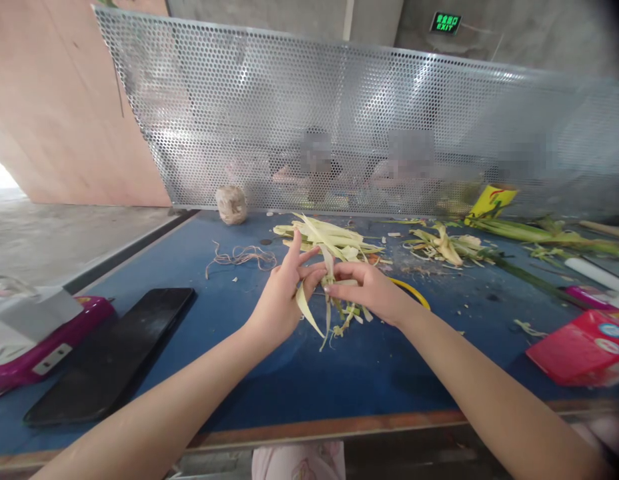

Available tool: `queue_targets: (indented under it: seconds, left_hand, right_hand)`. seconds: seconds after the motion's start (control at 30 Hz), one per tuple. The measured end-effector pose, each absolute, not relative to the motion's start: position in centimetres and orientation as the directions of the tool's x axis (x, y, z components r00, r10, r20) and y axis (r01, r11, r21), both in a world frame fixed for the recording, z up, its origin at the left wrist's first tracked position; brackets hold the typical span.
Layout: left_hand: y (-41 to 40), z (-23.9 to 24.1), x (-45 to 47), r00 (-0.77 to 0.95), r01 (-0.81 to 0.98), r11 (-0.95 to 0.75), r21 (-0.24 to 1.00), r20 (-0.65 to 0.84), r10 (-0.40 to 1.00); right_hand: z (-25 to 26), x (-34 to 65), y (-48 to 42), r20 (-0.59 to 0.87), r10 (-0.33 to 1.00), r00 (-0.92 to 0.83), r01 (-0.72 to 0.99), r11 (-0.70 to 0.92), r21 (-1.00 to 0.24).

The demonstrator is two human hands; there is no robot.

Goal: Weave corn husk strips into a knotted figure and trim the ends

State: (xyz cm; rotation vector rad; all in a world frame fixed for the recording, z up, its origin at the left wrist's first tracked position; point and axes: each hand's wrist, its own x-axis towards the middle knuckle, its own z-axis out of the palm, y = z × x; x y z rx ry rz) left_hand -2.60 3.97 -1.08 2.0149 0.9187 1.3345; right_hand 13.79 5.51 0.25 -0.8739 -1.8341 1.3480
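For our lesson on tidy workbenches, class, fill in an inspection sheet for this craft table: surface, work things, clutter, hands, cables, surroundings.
Surface: blue table with a wooden front edge, strewn with plant scraps.
Job's things: leaf strips held above the table; a pile of strips lies behind them.
Clutter: twine ball, loose twine, black phone, pink device, red packet, green stalks, yellow loop.
Grippers: left hand and right hand both pinch the leaf strips.
Cables: nothing seen.
Surroundings: perforated metal screen with people behind it; exit sign above.
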Motion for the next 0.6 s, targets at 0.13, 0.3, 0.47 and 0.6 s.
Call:
queue_targets:
  seconds: [0.13, 0.3, 0.47, 0.6]
  left_hand:
    - [3.2, -0.7, -2.2, 0.284, 0.329, -0.634, 0.700, 0.567, 0.773]
    - [2.5, 0.1, -2.1, 0.261, 0.359, -0.556, 0.750, 0.491, 0.831]
    - [2.6, 0.7, -2.7, 0.164, 0.335, -0.429, 0.839, 0.397, 0.903]
    - [2.6, 0.7, -2.5, 0.201, 0.237, -0.343, 0.909, 0.299, 0.933]
  right_hand:
    - [0.1, 13.5, 5.4, 0.164, 0.808, -0.565, 0.039, 0.225, -0.974]
    - [-0.2, 13.5, 5.5, 0.155, 0.855, -0.495, 0.036, 0.198, -0.980]
    - [-0.4, 13.6, 5.8, 0.143, 0.898, -0.415, 0.039, 0.175, -0.984]
    - [-0.1, 13.9, 5.9, 0.170, 0.904, -0.392, -0.025, 0.174, -0.984]
